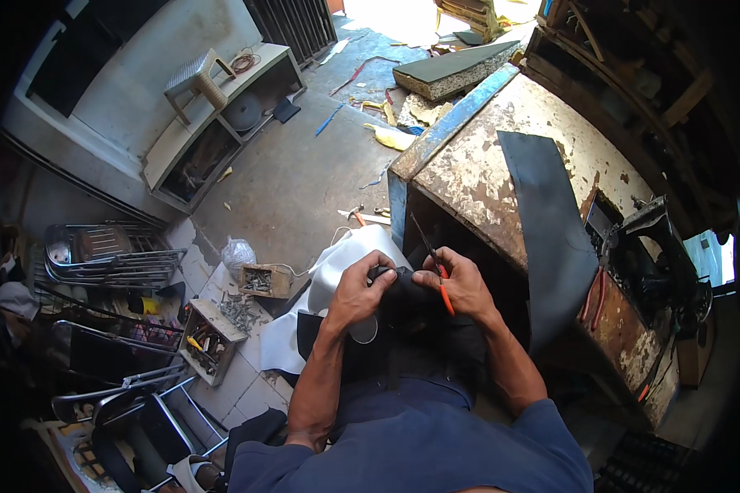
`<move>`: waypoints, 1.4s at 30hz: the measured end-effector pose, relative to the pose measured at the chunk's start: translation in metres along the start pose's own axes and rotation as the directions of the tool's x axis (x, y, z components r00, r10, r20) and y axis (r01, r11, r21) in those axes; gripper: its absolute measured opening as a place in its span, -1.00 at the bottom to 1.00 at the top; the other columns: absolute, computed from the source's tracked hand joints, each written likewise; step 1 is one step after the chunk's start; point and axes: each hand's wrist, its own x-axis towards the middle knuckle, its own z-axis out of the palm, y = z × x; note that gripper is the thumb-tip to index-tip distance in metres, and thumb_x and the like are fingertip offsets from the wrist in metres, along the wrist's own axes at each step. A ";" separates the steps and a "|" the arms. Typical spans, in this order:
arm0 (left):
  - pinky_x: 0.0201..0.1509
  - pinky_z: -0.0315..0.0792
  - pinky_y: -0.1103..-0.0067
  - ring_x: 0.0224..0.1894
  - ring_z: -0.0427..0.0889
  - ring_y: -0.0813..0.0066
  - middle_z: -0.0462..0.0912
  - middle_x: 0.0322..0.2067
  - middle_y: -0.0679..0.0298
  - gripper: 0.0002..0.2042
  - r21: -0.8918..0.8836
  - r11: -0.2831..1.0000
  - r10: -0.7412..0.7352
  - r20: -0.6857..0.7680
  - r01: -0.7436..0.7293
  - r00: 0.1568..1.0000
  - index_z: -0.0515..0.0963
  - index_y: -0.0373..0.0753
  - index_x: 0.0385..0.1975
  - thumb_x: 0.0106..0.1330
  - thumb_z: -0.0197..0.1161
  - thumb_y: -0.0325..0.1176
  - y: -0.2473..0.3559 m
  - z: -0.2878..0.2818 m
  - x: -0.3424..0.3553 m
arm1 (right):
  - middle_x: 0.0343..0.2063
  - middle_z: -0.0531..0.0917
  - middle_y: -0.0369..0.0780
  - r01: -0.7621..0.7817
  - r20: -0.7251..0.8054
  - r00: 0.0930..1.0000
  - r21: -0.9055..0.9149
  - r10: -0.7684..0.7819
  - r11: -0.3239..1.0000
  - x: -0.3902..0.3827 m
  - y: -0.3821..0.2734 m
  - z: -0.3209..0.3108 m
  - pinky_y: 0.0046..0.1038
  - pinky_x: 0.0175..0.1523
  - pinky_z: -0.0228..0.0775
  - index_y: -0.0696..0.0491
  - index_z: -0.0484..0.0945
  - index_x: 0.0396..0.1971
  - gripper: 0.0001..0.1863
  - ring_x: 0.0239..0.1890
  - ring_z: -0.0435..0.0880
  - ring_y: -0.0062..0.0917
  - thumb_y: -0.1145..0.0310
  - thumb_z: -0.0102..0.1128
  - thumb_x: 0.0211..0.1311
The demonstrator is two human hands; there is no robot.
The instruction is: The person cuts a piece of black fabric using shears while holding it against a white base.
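Observation:
Both of my hands meet over my lap at a small piece of black sheet material point(403, 287), perhaps leather or vinyl. My left hand point(360, 289) is closed, pinching its left edge between thumb and fingers. My right hand point(462, 286) pinches the other edge with the thumb. The same hand also holds orange-handled scissors point(446, 297), their dark blades pointing up and away from me. White sheet material point(325, 283) drapes over my lap and left leg. Beneath my hands the dark lap hides where the black piece ends.
To the right stands a worn workbench point(469, 177) with a long black sheet point(551, 230), a black sewing machine point(654, 255) and red-handled pliers point(594, 300). On the left are a wooden toolbox point(214, 341), a small box of metal parts point(265, 281) and folded metal chairs point(115, 255). A hammer point(357, 216) lies ahead.

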 end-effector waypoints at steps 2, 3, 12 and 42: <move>-0.16 0.46 0.48 -0.35 0.58 0.44 0.62 -0.45 0.20 -0.86 0.007 1.000 0.017 0.022 -0.018 1.000 0.57 -0.32 -0.22 0.37 0.27 -0.39 -0.003 -0.001 0.000 | -0.44 0.67 -0.15 -0.011 -0.080 0.997 -0.104 0.002 0.994 -0.015 -0.016 -0.008 -0.41 -0.26 0.48 0.11 0.68 -0.09 -0.49 -0.41 0.64 -0.46 0.02 0.53 0.12; -0.18 0.44 0.53 -0.35 0.54 0.50 0.59 -0.46 0.26 -0.88 0.007 1.000 0.005 0.030 -0.005 1.000 0.56 -0.31 -0.24 0.38 0.26 -0.38 -0.003 -0.001 -0.001 | -0.44 0.67 -0.14 0.024 -0.114 0.992 -0.250 -0.054 0.968 -0.021 -0.023 -0.014 -0.40 -0.26 0.49 0.11 0.68 -0.08 -0.48 -0.41 0.65 -0.44 0.02 0.52 0.13; -0.22 0.39 0.58 -0.37 0.45 0.62 0.51 -0.49 0.36 -0.91 0.054 0.998 -0.017 0.058 0.013 0.998 0.54 -0.28 -0.27 0.36 0.26 -0.41 0.016 -0.004 0.001 | -0.54 0.54 -0.38 -0.201 0.417 0.904 0.232 0.089 0.952 -0.074 -0.018 -0.013 -0.56 -0.37 0.37 0.07 0.60 -0.17 -0.53 -0.50 0.46 -0.75 -0.10 0.12 0.47; -0.11 0.47 0.53 -0.27 0.59 0.56 0.69 -0.36 0.28 -0.80 0.068 0.997 0.012 0.132 -0.022 0.991 0.64 -0.31 -0.12 0.35 0.34 -0.37 0.005 0.009 -0.015 | -0.60 0.55 -0.24 0.335 -0.110 0.938 0.056 -0.328 0.941 -0.035 -0.032 0.012 -0.40 -0.35 0.44 0.14 0.51 -0.30 -0.63 -0.52 0.59 -0.47 0.10 0.31 0.37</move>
